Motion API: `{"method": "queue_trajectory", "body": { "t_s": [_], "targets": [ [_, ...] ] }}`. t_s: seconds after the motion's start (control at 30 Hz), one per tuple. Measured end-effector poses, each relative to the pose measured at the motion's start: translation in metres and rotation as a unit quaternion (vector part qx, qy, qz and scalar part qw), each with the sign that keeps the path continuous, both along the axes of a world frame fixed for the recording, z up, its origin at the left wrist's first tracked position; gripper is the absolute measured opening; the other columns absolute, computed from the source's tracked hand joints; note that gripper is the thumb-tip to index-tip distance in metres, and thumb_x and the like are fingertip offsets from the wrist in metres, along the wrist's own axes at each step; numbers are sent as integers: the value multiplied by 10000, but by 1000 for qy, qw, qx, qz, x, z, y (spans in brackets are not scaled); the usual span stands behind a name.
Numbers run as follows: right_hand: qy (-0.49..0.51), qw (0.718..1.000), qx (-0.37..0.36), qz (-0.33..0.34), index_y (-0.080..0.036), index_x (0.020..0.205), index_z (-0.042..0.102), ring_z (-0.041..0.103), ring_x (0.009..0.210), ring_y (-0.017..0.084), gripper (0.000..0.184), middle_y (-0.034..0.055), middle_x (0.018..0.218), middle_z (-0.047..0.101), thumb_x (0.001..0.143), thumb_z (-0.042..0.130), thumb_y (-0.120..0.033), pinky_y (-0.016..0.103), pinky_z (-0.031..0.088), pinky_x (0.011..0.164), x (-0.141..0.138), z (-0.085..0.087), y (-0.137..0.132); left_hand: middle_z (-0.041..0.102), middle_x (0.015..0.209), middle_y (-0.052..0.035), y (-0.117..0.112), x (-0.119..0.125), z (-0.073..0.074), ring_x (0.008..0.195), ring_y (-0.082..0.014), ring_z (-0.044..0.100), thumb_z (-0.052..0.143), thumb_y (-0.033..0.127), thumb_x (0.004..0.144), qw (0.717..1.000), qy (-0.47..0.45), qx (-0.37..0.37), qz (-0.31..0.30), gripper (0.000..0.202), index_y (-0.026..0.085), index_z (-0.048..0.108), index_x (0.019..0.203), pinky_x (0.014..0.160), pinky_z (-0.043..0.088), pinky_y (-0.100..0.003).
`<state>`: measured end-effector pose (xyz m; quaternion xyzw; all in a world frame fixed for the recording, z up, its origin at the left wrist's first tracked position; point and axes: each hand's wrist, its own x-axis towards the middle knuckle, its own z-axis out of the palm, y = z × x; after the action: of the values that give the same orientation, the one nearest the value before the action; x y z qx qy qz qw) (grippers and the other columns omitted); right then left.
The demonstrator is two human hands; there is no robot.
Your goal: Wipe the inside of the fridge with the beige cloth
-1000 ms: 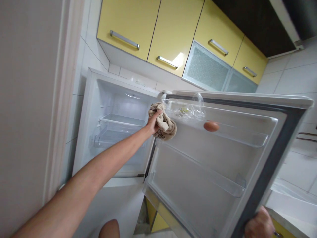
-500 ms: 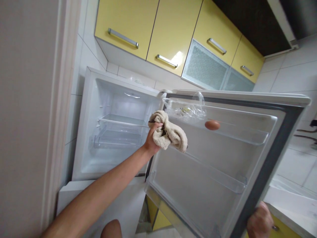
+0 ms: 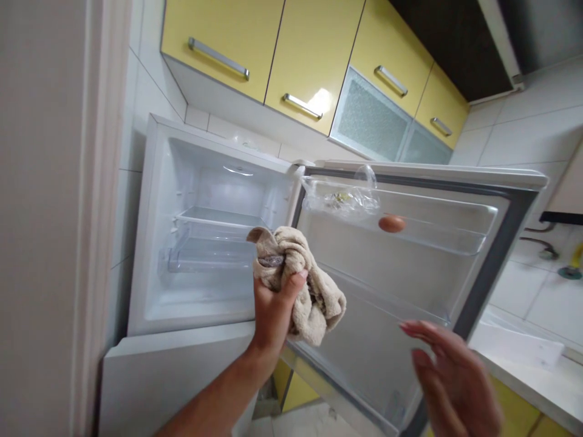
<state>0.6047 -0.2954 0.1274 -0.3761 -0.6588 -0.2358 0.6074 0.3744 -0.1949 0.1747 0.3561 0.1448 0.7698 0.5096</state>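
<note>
Right hand nearest, fingers spread, palm free, touching nothing, just in front of the open fridge door. Left hand clamped round a bunched beige cloth, held before the door's hinge side. Farther back, an egg on the door's top shelf beside a plastic bag.

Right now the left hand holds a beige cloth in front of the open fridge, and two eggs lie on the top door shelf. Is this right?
Not quite. The head view shows only one egg on the top door shelf, beside a crumpled clear plastic bag. The rest holds: the left hand holds the beige cloth in front of the open fridge.
</note>
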Motion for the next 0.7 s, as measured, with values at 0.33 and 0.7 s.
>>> {"method": "queue_trajectory", "body": {
  "t_s": [0.33, 0.7],
  "targets": [
    [-196, 974, -89, 68, -269, 1533, 390, 564, 1319, 271, 659, 144, 1416, 570, 910, 588, -181, 444, 580, 1022, -122, 38, 34, 668, 1275, -41, -12, -12, -15, 1156, -198, 671, 865, 266, 718, 992, -32, -12, 122, 663, 283, 499, 1271, 970, 550, -292],
    [-102, 963, -180, 171, -230, 1575, 280, 565, 1305, 293, 868, 156, 1419, 552, 855, 743, -376, 526, 442, 1162, -142, 47, 62, 519, 1523, -81, -26, -27, -40, 1434, -299, 466, 636, 556, 890, 984, 79, 146, -60, 680, 284, 420, 1474, 1221, 365, -438]
  ]
}}
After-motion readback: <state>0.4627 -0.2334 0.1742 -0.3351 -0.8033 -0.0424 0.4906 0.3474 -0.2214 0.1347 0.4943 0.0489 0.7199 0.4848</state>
